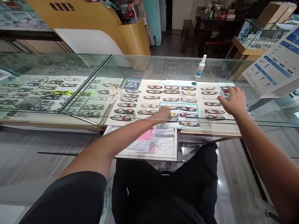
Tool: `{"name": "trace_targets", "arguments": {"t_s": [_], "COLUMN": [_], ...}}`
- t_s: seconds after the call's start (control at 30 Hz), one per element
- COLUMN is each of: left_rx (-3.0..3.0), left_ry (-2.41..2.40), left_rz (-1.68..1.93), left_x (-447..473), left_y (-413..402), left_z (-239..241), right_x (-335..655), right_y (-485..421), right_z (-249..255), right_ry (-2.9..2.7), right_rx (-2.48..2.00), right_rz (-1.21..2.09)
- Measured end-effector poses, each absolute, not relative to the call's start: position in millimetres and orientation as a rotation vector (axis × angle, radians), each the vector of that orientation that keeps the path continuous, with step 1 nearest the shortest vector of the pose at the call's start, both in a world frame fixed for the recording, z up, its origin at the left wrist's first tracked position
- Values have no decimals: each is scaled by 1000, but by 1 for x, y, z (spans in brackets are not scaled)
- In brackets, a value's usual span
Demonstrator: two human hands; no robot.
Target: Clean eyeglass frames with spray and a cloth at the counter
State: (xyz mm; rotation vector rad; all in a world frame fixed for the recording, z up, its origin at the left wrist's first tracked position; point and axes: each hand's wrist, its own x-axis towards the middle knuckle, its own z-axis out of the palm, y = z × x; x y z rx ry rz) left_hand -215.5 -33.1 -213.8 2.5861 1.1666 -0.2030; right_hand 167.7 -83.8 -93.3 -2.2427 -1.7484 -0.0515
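My left hand (pixel 164 112) reaches inside the glass display case (pixel 149 67), over the left side of a teal-bordered mat (pixel 198 115). Its fingers are curled beside a pair of eyeglasses (pixel 188 109) in the mat's rows; whatever they hold is hidden. My right hand (pixel 235 101) is over the case's right part, thumb and fingers apart, with nothing visible in it. Near it lie dark-framed eyeglasses (pixel 214 111) in a column. More eyeglasses (pixel 123 111) stand in rows to the left of my left hand.
Below the case an open drawer (pixel 175 144) holds papers and plastic bags. A white spray bottle (pixel 200 66) stands at the back of the case. A crumpled cloth (pixel 114 93) lies to the left. A printed sign (pixel 277 63) leans at the right. Another person's skirt (pixel 145 23) shows behind the counter.
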Motion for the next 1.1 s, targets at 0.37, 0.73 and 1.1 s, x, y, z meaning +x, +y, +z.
{"name": "trace_targets", "arguments": {"t_s": [0.37, 0.73, 1.1], "left_rx": [2453, 2243, 2658], "left_ry": [1143, 689, 989], "left_rz": [-287, -233, 50], "left_x": [-249, -270, -234], "left_y": [-107, -182, -84], "left_z": [-147, -17, -7], "right_x": [168, 167, 173], "right_y": [-86, -85, -84], "right_z": [-93, -91, -99], "right_ry": [-1778, -1779, -1763], "right_rx": [-2251, -2276, -2196], "right_rz": [-61, -71, -99]}}
